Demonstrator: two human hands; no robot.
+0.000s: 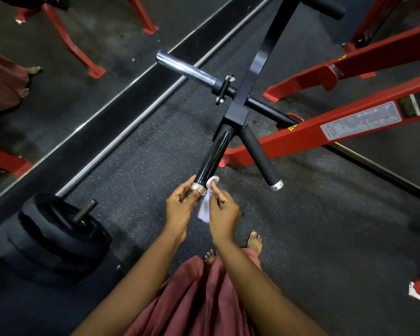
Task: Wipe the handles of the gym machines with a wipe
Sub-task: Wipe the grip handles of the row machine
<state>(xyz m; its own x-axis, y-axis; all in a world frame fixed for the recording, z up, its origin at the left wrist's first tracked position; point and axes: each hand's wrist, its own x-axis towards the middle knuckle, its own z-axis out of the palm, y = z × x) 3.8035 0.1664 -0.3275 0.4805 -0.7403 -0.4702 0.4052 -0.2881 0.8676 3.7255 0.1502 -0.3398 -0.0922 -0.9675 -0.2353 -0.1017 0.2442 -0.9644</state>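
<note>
White wipe (205, 206) sits pinched in my right hand (223, 214), its wad pressed against the tip of the glossy black handle (212, 156), a loose tail hanging below. My left hand (180, 209) curls its fingers round that same tip, at the silver cap (195, 186). Just beside it angles the foam-covered handle (260, 158). Black weight plates (58, 238) are stacked on the floor (301, 226) to my left.

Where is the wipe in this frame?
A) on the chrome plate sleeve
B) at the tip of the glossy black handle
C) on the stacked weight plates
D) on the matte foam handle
B: the right hand pinches the white wipe at the tip of the glossy black handle, which the left hand holds.
</note>
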